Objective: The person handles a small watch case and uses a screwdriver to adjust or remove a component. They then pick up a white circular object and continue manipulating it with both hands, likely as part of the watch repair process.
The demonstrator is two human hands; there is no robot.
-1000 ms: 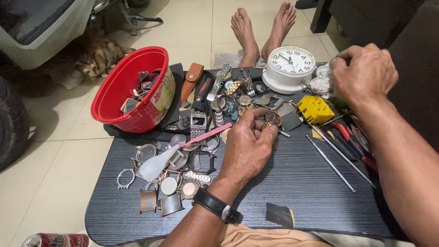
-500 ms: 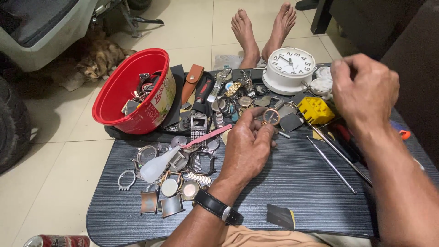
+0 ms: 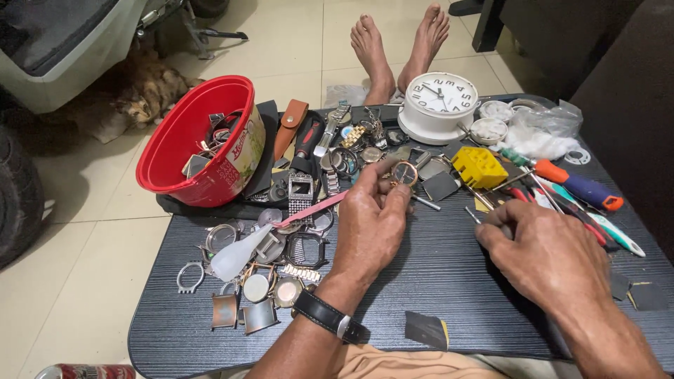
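Note:
My left hand (image 3: 371,226) holds a small round watch case (image 3: 405,172) with a dark dial and a coppery rim between thumb and fingertips, just above the dark striped table (image 3: 435,281). A black wristwatch sits on that wrist. My right hand (image 3: 544,256) rests low on the table to the right, fingers closed around a thin metal tool (image 3: 472,214) whose tip points toward the watch case. Screwdrivers and pliers (image 3: 562,196) lie just beyond its knuckles.
A red plastic bowl (image 3: 184,172) of watch parts stands at the back left. Watch cases and straps (image 3: 267,267) litter the left side. A white clock (image 3: 441,105), a yellow block (image 3: 479,167) and a plastic bag (image 3: 540,137) sit at the back. Bare feet (image 3: 400,42) and a cat (image 3: 140,95) lie beyond.
My right hand has come down from near the clock to the table at the right and now grips a thin tool. My left hand keeps the watch case, raised slightly.

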